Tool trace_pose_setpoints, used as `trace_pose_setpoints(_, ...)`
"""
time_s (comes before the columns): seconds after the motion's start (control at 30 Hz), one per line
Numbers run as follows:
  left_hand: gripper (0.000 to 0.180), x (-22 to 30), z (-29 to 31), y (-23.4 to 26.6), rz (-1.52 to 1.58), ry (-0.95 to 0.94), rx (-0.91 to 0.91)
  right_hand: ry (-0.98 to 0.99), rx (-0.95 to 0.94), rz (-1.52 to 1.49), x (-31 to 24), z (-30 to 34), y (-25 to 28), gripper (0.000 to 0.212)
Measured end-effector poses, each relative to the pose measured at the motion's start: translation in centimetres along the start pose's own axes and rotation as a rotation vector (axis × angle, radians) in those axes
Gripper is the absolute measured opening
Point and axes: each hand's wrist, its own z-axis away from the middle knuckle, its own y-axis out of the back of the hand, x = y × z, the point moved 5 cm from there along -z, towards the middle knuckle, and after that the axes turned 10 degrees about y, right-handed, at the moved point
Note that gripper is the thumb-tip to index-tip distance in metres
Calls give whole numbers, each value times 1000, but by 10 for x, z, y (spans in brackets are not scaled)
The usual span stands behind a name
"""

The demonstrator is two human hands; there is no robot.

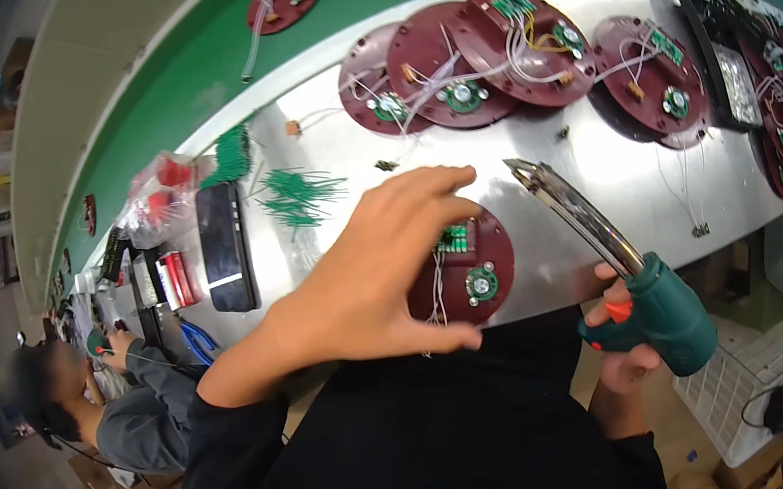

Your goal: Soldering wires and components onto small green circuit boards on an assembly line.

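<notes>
And here's the left hand point(370, 272) arching over the near maroon disc point(460, 269), fingers spread, thumb wide, nothing pinched! To that disc's right, the right hand point(631, 366) wraps its fingers around a dark-green pistol-grip power tool point(669, 310), the long metal nose angled back toward the disc. Far left of the disc, a clear plastic bag point(146, 204) shows red pieces inside; well right, a black tray point(705, 60) stands, its pale contents too unclear to name.
</notes>
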Motion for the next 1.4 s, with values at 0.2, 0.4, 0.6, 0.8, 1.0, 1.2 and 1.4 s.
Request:
trace_pose_setpoints(0.2,110,16,19,3,-287,83,-139,5,-27,-101,1,3,2,98)
trace_pose_setpoints(0.4,109,-46,-1,134,-403,214,168,-22,37,-162,2,3,-2,94)
trace_pose_setpoints(0.6,126,-211,-66,230,-817,704,393,-65,52,-199,6,6,-1,95)
trace_pose_setpoints(0.8,130,-238,-179,183,-402,326,352,-11,102,-163,9,8,-2,94)
trace_pose_setpoints(1.0,100,-194,-175,195,-665,422,481,25,198,-179,10,4,-2,90)
trace_pose_setpoints(1.2,91,-48,-57,163,-341,149,373,72,137,-170,3,-8,-4,84)
trace_pose_setpoints(1.4,101,20,42,41,-236,239,154,91,134,-237,2,-10,-5,81)
